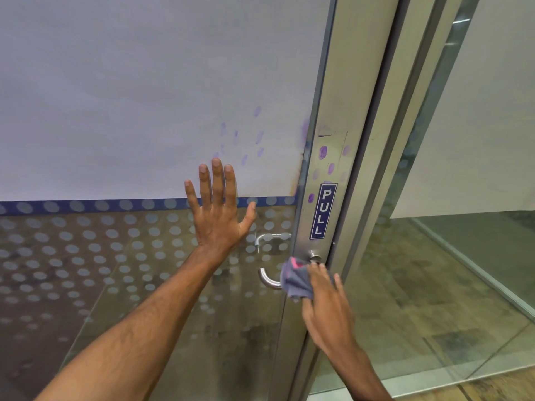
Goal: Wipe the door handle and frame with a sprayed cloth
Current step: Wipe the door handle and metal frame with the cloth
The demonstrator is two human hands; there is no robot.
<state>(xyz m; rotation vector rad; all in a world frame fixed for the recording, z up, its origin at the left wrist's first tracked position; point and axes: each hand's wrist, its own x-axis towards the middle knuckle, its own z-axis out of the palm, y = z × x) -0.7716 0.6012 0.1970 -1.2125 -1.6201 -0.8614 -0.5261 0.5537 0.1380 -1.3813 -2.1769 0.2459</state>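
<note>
A glass door with a brushed metal frame fills the view. Its curved steel handle sticks out left of the frame, below a blue PULL sticker. My right hand holds a grey cloth with a pink patch, pressed around the handle near its round base. My left hand lies flat on the glass with fingers spread, left of and above the handle. Purple fingerprint smudges dot the frame and the frosted glass above the sticker.
A second handle shows through the glass on the far side. The lower pane carries a dotted film with a blue strip. To the right, a fixed glass panel and tiled floor lie beyond the frame.
</note>
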